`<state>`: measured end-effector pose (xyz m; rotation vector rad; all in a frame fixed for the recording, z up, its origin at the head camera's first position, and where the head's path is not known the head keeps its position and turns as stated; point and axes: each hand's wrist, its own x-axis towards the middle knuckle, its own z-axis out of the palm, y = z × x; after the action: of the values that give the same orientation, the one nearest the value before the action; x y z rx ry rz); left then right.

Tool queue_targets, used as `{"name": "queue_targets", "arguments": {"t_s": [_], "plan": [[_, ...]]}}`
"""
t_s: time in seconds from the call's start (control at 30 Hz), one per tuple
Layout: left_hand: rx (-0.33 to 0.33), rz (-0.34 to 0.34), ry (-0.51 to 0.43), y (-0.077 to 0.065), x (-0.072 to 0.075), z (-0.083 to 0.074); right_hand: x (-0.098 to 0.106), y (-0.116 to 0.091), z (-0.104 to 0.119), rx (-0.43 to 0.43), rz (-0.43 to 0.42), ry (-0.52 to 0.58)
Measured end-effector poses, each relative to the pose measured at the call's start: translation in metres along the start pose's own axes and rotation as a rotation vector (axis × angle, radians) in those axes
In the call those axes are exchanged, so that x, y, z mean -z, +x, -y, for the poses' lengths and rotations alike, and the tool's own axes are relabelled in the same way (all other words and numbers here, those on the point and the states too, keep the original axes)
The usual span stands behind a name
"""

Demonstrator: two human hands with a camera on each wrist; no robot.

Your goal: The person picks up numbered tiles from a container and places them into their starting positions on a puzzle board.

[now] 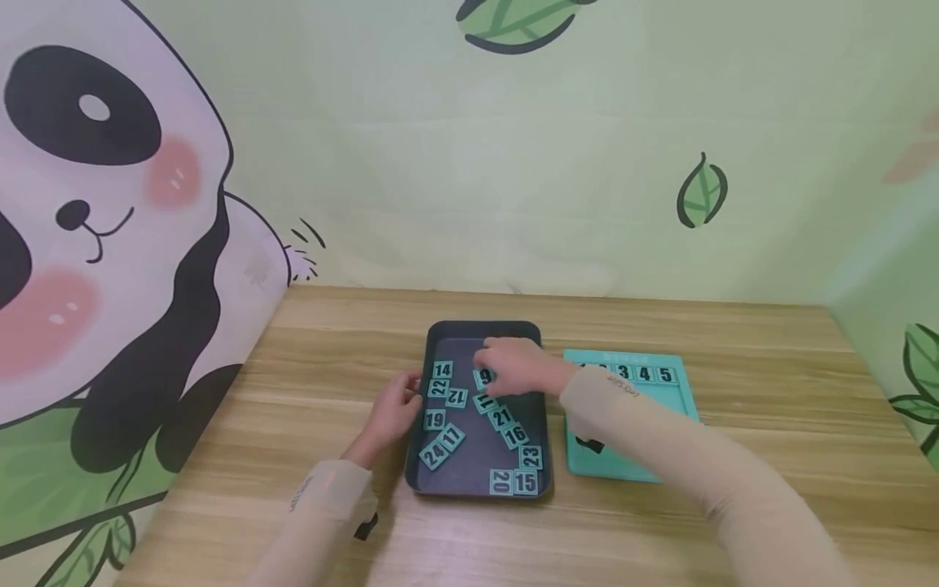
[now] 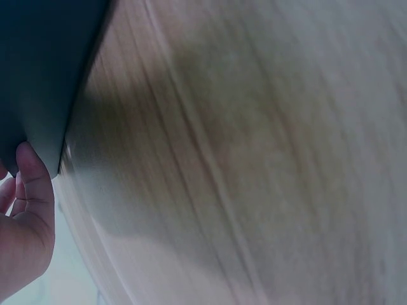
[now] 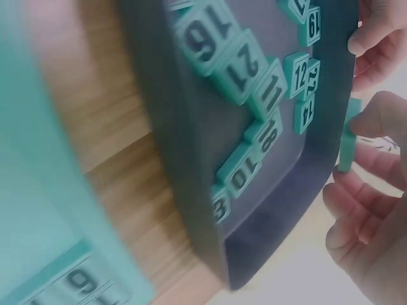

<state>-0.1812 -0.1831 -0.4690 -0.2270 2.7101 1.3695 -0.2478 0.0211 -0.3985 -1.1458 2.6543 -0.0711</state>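
A dark rectangular tray [image 1: 469, 338] holds several teal-edged number tiles, among them 14, 19, 21 and 15. At its left edge my left hand [image 1: 394, 414] holds the rim, and a fingertip [image 2: 35, 166] lies against the outer wall in the left wrist view. Over the far part of the tray, my right hand [image 1: 517, 365] pinches a number tile [image 3: 348, 136] between thumb and fingers. Only the side of that tile shows in the right wrist view. Below the hand lie the 11 tile [image 3: 269, 90] and the 18 tile [image 3: 266, 135].
Right of the tray is a teal board [image 1: 612, 466] with a row of number tiles along its top, partly covered by my right forearm. A 6 tile [image 3: 81, 279] sits on it. Both lie on a wooden table [image 1: 323, 342], backed by a wall with leaf and panda pictures.
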Motion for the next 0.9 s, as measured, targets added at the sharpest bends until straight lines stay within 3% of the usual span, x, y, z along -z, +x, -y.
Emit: {"name": "queue_targets", "arguments": {"t_s": [0.2,0.57,0.9], "plan": [[0.001,-0.001,0.023,0.001,0.000,0.000,0.001,-0.027,-0.018,0.007,-0.040,0.065],[0.020,0.017,0.002,0.001,-0.002,-0.001,-0.001,-0.078,-0.053,0.003,-0.220,0.146],[0.000,0.018,0.023,0.001,-0.001,0.000,-0.015,-0.117,-0.096,-0.078,-0.248,0.205]]}}
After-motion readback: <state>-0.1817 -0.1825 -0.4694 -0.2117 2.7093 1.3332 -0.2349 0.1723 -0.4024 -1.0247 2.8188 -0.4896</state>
